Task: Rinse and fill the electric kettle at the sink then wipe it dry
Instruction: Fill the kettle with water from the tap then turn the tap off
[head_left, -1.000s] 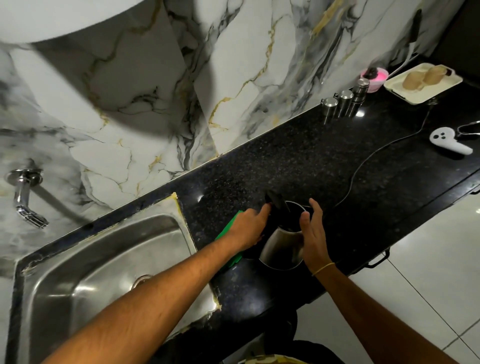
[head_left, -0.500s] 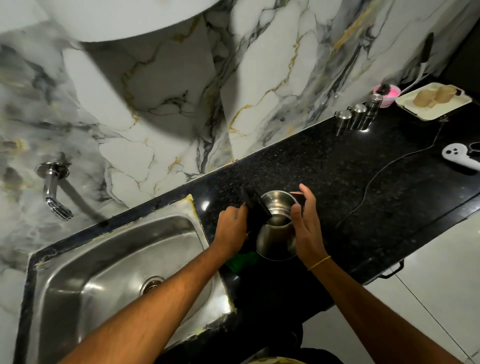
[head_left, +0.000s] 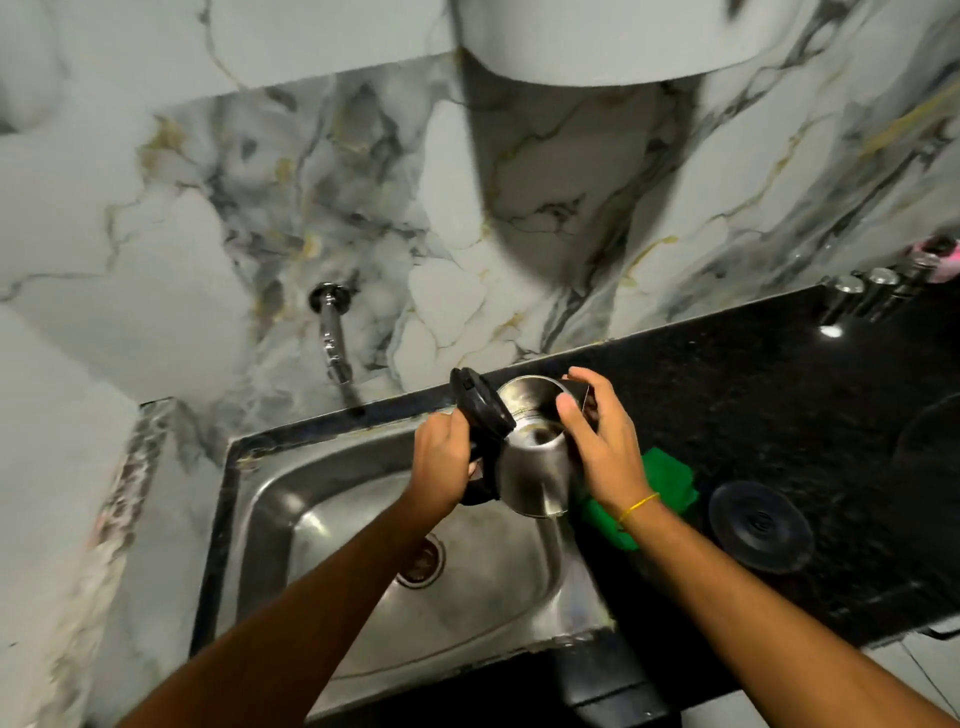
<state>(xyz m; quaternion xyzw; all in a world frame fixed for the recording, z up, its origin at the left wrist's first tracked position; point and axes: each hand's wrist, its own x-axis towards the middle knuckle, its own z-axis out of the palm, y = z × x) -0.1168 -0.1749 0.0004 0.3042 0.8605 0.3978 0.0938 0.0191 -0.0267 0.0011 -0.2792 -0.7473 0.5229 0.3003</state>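
The steel electric kettle (head_left: 530, 478) hangs in the air above the right edge of the steel sink (head_left: 363, 519), with its black lid (head_left: 480, 408) flipped open to the left. My left hand (head_left: 441, 462) grips its black handle. My right hand (head_left: 605, 441) holds the rim and right side of the body. A green cloth (head_left: 665, 478) lies on the black counter just right of the kettle, partly hidden by my right wrist. The kettle's round black base (head_left: 761, 525) sits on the counter further right. A chrome tap (head_left: 335, 343) juts from the marble wall above the sink; no water is running.
The black granite counter (head_left: 753, 405) stretches to the right, with three small steel canisters (head_left: 872, 296) and a pink object (head_left: 940, 257) at the wall. The sink drain (head_left: 423, 564) shows between my forearms. A marble side wall (head_left: 78, 493) borders the sink on the left.
Both hands lifted the kettle off its base and carried it left, from the counter to above the sink's right edge. The view swung left; the base and cloth now show uncovered.
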